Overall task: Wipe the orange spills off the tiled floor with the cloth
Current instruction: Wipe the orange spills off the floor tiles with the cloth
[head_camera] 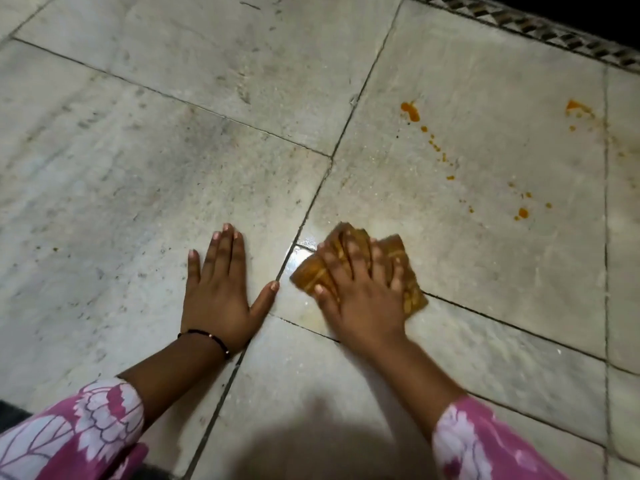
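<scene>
Right hand [360, 289]: your fingers are spread flat, pressing down on the cloth [394, 268]; the hand is blurred.
Left hand [221, 292]: your palm lies flat on the floor [138, 168], fingers straight and splayed, at 9 o'clock from the cloth.
Cloth: folded, orange-stained, on a wet, shiny patch where tile joints meet.
Spills [410, 110]: orange drops trail at 1 to 2 o'clock from the cloth, well apart from it.
Sleeves [86, 431]: pink floral, at both of your wrists.

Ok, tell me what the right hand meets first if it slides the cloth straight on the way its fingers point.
Nothing close: the right hand on the cloth points up-picture over bare tile. The nearest orange spill sits slightly right of that line, so it may miss it.
</scene>
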The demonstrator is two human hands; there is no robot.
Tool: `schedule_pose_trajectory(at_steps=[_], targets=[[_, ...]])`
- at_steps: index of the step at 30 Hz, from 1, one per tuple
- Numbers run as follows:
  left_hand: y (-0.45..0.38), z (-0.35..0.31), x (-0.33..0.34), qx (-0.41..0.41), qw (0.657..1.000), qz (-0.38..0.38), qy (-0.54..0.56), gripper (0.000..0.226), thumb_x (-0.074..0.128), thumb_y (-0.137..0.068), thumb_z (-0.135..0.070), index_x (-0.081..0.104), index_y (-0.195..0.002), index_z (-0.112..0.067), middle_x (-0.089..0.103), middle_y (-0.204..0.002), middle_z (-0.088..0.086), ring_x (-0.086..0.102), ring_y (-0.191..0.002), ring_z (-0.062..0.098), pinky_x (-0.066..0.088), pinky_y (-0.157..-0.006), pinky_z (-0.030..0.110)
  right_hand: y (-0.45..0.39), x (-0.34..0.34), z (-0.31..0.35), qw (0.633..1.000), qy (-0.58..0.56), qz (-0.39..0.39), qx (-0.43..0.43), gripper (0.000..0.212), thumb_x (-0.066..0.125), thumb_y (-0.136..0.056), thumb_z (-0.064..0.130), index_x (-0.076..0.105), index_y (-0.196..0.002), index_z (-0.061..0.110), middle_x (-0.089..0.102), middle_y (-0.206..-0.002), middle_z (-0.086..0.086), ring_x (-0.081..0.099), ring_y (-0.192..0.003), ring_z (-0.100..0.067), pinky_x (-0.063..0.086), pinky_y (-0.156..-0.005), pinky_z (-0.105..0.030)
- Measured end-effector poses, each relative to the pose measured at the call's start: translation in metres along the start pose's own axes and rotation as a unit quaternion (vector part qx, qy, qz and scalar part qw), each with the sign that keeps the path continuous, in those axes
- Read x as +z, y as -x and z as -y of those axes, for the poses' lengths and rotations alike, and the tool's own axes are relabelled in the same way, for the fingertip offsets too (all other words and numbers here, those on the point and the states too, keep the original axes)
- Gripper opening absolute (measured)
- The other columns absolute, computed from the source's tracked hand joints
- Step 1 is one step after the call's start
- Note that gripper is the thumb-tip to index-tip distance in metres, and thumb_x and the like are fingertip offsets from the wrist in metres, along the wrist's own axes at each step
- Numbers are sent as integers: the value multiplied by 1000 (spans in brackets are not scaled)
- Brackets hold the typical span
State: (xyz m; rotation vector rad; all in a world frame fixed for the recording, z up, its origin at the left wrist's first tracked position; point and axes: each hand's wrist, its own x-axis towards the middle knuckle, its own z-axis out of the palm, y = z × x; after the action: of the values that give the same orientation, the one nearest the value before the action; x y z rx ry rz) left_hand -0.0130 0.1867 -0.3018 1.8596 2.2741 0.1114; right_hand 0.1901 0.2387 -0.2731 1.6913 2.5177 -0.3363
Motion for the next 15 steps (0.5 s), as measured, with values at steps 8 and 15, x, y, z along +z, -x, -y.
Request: schedule_pose_trajectory(at_steps=[8,15], targets=[[-1,-12,-7,-13,999,6,50,92,14,-84,-69,-9,-150,-8,-15,-158,8,-20,-143,17,-12,-116,45,5,-22,-102,990,-15,23,142,68,4,-82,72,-5,-146,49,-4,-160,4,2,-145,-31,1,-115,-54],[-45,-104,-2,224,971,53,66,92,-5,-80,-73,-14,-148,-12,-22,-155,6,-25,-141,15,-18,-114,39,49,-6,-52,999,28,43,14,67,11,-85,68,-5,-146,45,3,-159,0,11,-144,-37,4,-112,-55]])
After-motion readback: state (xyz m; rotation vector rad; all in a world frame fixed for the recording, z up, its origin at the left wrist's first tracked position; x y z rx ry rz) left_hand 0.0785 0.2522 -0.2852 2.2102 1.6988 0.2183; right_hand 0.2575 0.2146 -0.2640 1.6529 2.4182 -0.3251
